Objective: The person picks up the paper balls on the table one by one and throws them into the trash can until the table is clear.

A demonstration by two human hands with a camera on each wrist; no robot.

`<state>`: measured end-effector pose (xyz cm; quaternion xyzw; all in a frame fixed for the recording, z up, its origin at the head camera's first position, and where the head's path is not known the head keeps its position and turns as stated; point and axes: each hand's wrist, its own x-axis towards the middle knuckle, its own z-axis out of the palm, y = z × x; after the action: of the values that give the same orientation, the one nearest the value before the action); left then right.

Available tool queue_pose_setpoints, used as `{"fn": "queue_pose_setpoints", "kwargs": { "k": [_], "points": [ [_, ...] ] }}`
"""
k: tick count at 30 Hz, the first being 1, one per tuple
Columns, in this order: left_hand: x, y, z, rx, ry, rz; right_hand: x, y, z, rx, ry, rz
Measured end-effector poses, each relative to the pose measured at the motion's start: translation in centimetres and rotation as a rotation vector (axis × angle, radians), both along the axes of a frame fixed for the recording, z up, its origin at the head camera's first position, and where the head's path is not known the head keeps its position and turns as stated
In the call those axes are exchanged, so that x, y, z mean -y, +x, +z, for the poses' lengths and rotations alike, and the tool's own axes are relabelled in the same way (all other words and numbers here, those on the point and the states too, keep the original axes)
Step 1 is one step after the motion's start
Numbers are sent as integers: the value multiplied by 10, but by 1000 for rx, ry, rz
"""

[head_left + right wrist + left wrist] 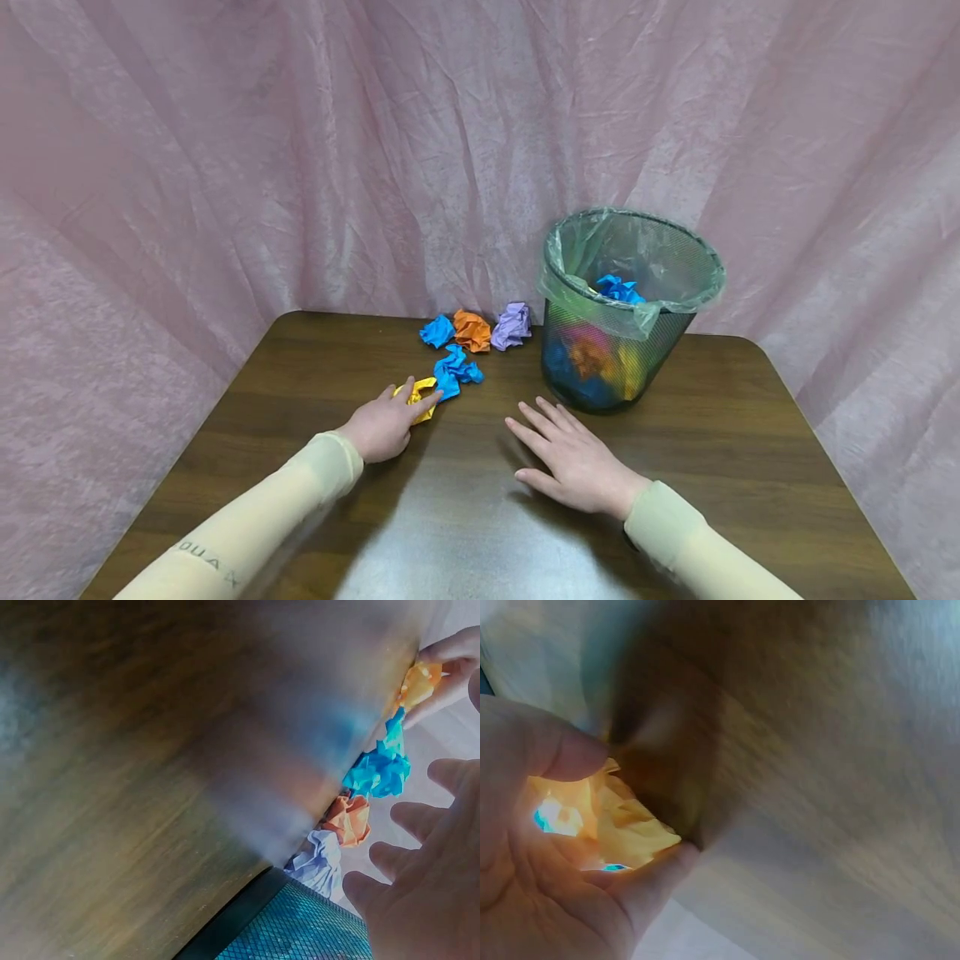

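Observation:
My left hand (381,427) reaches over a crumpled yellow paper ball (426,384) on the table. In the left wrist view its thumb and fingers close round the yellow paper (630,829) from both sides. A crumpled blue paper ball (455,372) lies right beside the yellow one, by the fingertips. My right hand (577,467) is held palm down above the table with straight, spread fingers, holding nothing. Its fingertips point toward the paper balls, just in front of the bin.
A black mesh bin (558,350) with a clear liner stands back right, containing several colored paper balls. Behind the left hand's work sit another blue ball (437,332), an orange ball (472,331) and a purple ball (512,326). A pink curtain (420,150) hangs behind the table (720,467).

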<state>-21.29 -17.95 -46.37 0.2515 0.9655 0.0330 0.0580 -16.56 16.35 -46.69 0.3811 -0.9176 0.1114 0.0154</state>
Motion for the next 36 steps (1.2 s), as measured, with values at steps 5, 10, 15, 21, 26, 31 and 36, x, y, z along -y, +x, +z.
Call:
{"fn": "queue_pose_setpoints", "kwargs": {
  "k": [5,10,15,21,26,31,36],
  "points": [
    [-6,11,3,2,-8,-30,-2,3,-1,-7,-7,2],
    [-14,18,5,-11,-19,-54,-7,5,-2,-21,5,5],
    [-21,23,8,-40,-9,-88,-10,7,-3,-11,5,9],
    [-28,24,10,-84,-10,-120,-12,9,-4,-15,-7,13],
    [-32,22,10,-123,-44,-150,-12,9,-5,-22,-5,13],
    [-33,19,7,-149,-32,-159,-10,9,-4,-23,-14,16],
    [-31,17,3,-193,6,-176,-8,8,-2,18,7,2]
  ]
}}
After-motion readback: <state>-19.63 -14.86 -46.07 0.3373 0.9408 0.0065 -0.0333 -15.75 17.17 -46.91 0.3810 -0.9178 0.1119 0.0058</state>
